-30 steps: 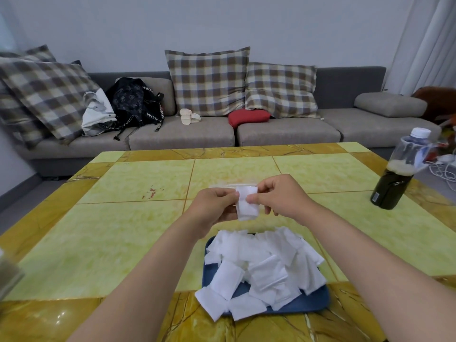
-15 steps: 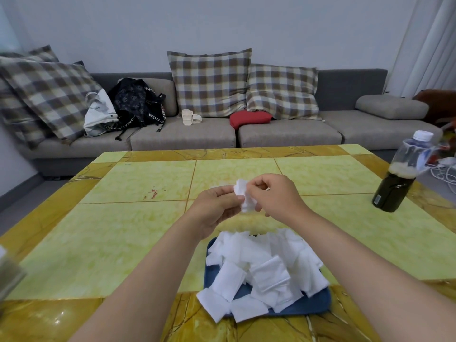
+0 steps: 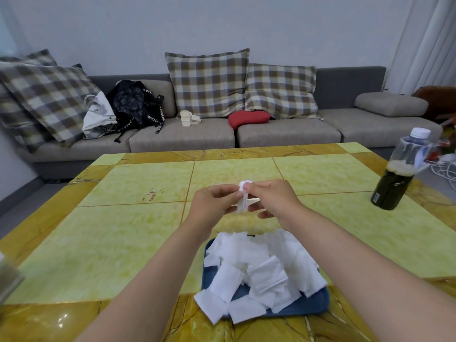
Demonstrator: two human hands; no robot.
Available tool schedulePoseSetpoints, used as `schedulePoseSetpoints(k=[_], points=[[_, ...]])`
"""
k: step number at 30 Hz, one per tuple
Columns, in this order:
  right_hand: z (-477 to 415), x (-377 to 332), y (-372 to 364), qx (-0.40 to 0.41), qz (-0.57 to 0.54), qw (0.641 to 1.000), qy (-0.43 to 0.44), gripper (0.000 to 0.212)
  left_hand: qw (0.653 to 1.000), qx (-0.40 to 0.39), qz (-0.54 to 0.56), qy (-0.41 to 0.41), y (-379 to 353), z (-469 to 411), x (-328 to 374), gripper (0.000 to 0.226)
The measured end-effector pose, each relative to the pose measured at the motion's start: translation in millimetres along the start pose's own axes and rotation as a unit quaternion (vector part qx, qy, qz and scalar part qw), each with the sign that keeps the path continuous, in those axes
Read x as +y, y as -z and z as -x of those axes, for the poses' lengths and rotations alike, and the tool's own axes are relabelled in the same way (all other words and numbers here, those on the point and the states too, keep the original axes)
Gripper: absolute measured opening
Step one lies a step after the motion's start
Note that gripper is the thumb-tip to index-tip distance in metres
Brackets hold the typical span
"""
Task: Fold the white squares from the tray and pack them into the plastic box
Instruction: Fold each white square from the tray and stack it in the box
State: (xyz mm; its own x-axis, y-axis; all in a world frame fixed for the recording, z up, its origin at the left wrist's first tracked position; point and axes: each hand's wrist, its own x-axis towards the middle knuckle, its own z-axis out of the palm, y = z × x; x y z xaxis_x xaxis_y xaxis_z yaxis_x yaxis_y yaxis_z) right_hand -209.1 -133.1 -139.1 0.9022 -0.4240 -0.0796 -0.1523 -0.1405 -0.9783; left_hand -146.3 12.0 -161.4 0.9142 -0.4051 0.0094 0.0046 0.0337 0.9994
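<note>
A small white square (image 3: 243, 196) is pinched between both hands above the table, folded into a narrow strip. My left hand (image 3: 214, 203) grips it from the left and my right hand (image 3: 273, 200) from the right, fingertips meeting at its top. Below them a blue tray (image 3: 311, 304) holds a loose heap of several white squares (image 3: 259, 270), some hanging over its front left edge. A clear edge of the plastic box (image 3: 254, 200) shows between my hands, mostly hidden behind them.
A bottle of dark liquid (image 3: 397, 178) with a white cap stands at the right of the yellow tiled table (image 3: 128, 233). A blurred object (image 3: 7, 280) sits at the left edge. Beyond the table is a grey sofa (image 3: 182, 137) with checked pillows and bags.
The white square was held flat and wide between my hands; now it is folded into a narrow strip. Both hands stay close together above the tray.
</note>
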Motion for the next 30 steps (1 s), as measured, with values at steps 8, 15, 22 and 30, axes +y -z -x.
schedulePoseSetpoints(k=[8, 15, 22, 30], points=[[-1.3, 0.4, -0.9, -0.009, -0.022, 1.0, -0.017, 0.02, 1.0, -0.001, 0.004, 0.005, 1.8, 0.4, 2.6, 0.017], [-1.1, 1.0, -4.0, -0.006, -0.02, 1.0, -0.007, 0.022, 1.0, -0.006, -0.004, 0.007, 4.8, -0.7, 1.0, 0.017], [-0.5, 1.5, -3.9, -0.022, 0.008, 1.0, 0.005, 0.02, 0.998, -0.049, -0.034, -0.022, 6.7, 2.0, 3.1, 0.031], [-2.1, 2.9, -5.8, 0.008, 0.042, 0.999, 0.025, 0.019, 0.998, -0.033, -0.042, -0.033, 4.0, 2.6, 2.7, 0.03]])
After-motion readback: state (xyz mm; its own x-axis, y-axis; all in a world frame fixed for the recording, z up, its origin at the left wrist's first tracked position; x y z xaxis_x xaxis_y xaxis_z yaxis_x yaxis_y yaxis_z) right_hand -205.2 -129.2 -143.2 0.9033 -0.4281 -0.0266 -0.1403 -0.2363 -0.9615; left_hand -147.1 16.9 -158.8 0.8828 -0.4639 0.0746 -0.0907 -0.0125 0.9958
